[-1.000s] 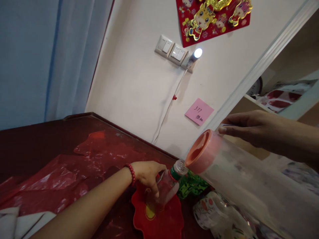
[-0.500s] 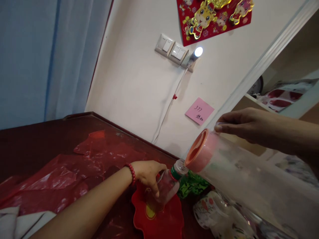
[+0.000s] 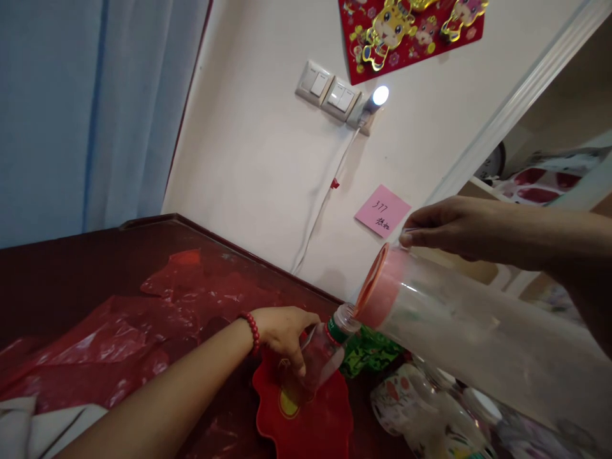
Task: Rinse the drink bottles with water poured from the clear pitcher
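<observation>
My left hand [image 3: 287, 338], with a red bead bracelet at the wrist, is closed round a clear plastic bottle [image 3: 325, 357]. The bottle leans to the right over a red scalloped tray [image 3: 325, 414], its mouth uncapped. From the right, my right hand [image 3: 449, 233] pinches the top of a large translucent pitcher [image 3: 478, 338] with a coral-coloured rim. The pitcher is tipped far over to the left, and the lower edge of its rim meets the bottle's mouth. Whether liquid is running between them I cannot tell.
Crumpled red plastic bags [image 3: 119, 338] cover the dark table's left side. A green wrapper [image 3: 373, 350] and a patterned cup [image 3: 401, 395] stand right of the tray, with more containers under the pitcher. A white cable [image 3: 325, 197] hangs from the wall socket.
My right hand has risen slightly and shifted left, tipping the pitcher further. My left hand and the bottle have hardly moved.
</observation>
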The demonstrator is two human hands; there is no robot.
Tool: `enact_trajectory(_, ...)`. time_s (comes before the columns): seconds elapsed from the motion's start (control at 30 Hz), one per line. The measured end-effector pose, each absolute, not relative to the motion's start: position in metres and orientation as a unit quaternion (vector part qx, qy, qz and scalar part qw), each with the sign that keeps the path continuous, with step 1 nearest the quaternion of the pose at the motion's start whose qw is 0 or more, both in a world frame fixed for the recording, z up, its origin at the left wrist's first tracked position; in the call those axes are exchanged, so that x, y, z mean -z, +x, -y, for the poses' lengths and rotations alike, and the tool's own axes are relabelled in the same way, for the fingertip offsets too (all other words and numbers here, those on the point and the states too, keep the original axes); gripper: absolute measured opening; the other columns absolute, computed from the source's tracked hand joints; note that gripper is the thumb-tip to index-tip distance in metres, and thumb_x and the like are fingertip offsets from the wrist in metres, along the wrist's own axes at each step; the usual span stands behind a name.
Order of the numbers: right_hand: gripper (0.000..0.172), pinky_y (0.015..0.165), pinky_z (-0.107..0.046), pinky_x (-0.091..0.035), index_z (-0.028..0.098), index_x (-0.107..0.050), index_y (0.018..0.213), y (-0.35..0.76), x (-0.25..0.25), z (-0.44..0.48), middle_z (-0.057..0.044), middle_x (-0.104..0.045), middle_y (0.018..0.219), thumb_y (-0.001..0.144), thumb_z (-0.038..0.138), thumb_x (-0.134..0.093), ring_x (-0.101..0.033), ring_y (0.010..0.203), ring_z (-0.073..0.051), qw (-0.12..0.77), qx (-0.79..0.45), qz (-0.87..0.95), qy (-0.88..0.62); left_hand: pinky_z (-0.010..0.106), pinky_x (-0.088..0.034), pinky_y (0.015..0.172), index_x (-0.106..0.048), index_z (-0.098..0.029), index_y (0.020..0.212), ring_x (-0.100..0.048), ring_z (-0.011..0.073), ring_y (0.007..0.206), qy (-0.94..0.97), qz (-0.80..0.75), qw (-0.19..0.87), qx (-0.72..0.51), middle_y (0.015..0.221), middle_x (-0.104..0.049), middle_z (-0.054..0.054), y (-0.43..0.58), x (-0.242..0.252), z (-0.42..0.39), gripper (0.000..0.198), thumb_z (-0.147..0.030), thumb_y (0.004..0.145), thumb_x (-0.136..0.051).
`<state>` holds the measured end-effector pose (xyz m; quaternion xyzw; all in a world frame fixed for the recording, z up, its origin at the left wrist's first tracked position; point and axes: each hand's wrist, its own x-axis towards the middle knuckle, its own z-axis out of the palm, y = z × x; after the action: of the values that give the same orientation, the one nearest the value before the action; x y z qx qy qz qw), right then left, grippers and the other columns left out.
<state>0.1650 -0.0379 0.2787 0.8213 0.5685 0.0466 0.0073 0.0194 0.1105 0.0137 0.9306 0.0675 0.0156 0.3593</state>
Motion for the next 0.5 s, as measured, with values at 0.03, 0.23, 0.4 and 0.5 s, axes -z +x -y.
enact_trajectory(0.03,0.037,0.042,-0.022,-0.026,0.022,-0.068,0.080,0.164,-0.280,0.035,0.003,-0.043,0.062,0.083,0.058,-0.063,-0.034,0.050,-0.012,0.008,-0.042,-0.563,0.826,0.041,-0.051,0.085,-0.064,-0.024,0.116,-0.067,0.0325,0.103,0.930,-0.068,0.360,-0.016,0.114,-0.072,0.007,0.019,-0.014,-0.110,0.073,-0.033,0.049,-0.091)
enact_trajectory(0.23,0.031,0.042,-0.022,-0.029,0.023,-0.067,0.076,0.158,-0.280,0.029,0.002,-0.048,0.066,0.083,0.054,-0.066,-0.037,0.051,-0.013,-0.001,-0.021,-0.545,0.838,0.042,-0.051,0.088,-0.064,-0.024,0.117,-0.067,0.0329,0.105,0.932,-0.070,0.355,-0.011,0.118,-0.071,0.007,0.017,-0.019,-0.108,0.073,-0.030,0.049,-0.091)
enact_trajectory(0.4,0.032,0.044,-0.023,-0.028,0.022,-0.071,0.083,0.169,-0.282,0.046,0.001,-0.048,0.066,0.086,0.054,-0.064,-0.038,0.052,-0.012,-0.056,-0.012,-0.542,0.839,0.044,-0.051,0.090,-0.064,-0.022,0.118,-0.066,0.0355,0.108,0.936,-0.077,0.344,0.001,0.119,-0.072,0.010,0.015,-0.023,-0.107,0.074,-0.031,0.050,-0.092)
enact_trajectory(0.5,0.035,0.042,-0.025,-0.025,0.023,-0.075,0.090,0.173,-0.293,0.058,0.002,-0.046,0.060,0.087,0.057,-0.068,-0.036,0.047,-0.011,-0.116,-0.084,-0.526,0.838,0.045,-0.052,0.090,-0.065,-0.024,0.116,-0.067,0.0351,0.107,0.935,-0.081,0.344,0.010,0.118,-0.073,0.008,0.016,-0.023,-0.107,0.072,-0.030,0.049,-0.091)
